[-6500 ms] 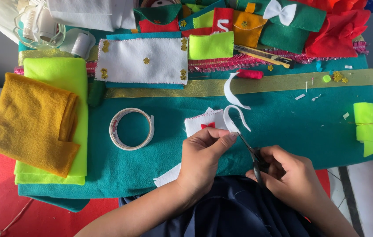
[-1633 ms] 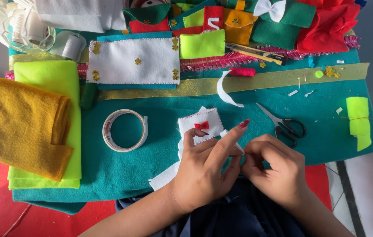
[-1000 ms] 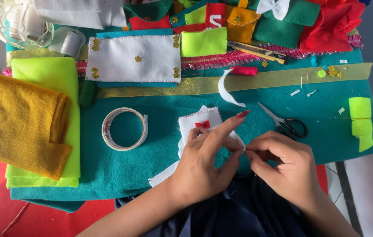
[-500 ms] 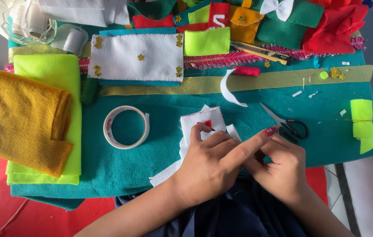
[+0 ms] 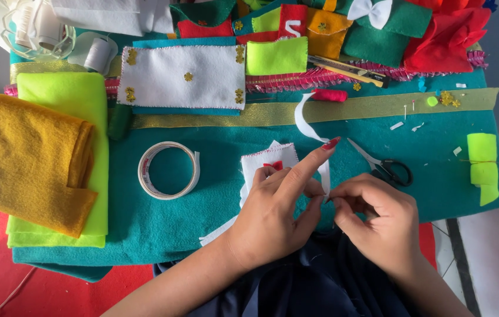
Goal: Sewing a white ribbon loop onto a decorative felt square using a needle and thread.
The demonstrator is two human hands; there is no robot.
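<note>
From the head view, my left hand [image 5: 273, 217] lies on the white felt [image 5: 264, 161] at the frame's centre, index finger stretched up-right, the other fingers curled over the piece. My right hand [image 5: 378, 220], just right of it, pinches the lower end of a white strip [image 5: 305, 123] between thumb and fingertips. The strip's long axis runs roughly vertical, curving up toward the gold ribbon [image 5: 202, 117]. Scissors [image 5: 387, 167] lie closed at right, tips pointing upper left. A tape roll [image 5: 169, 170] sits left of centre on the teal felt [image 5: 144, 223].
</note>
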